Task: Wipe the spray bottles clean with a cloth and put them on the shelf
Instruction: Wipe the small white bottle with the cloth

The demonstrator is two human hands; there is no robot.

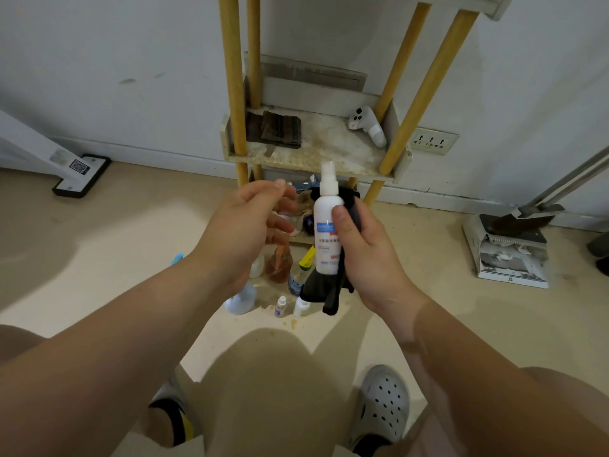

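Before a stained shelf [329,141], right hand [369,255] around white spray bottle [323,209] and half-hidden black cloth [316,288], left hand [244,222] loose, empty.

- White spray bottle [326,225]: upright, nozzle uppermost, blue-and-red label facing the camera; gripped in the right hand [365,249].
- Black cloth [318,290]: bunched behind the bottle (same grip), ends hanging below it.
- Shelf [313,158]: stained tier on yellow posts, just behind.
- Remaining bottles [280,265]: clustered on the floor at its foot.
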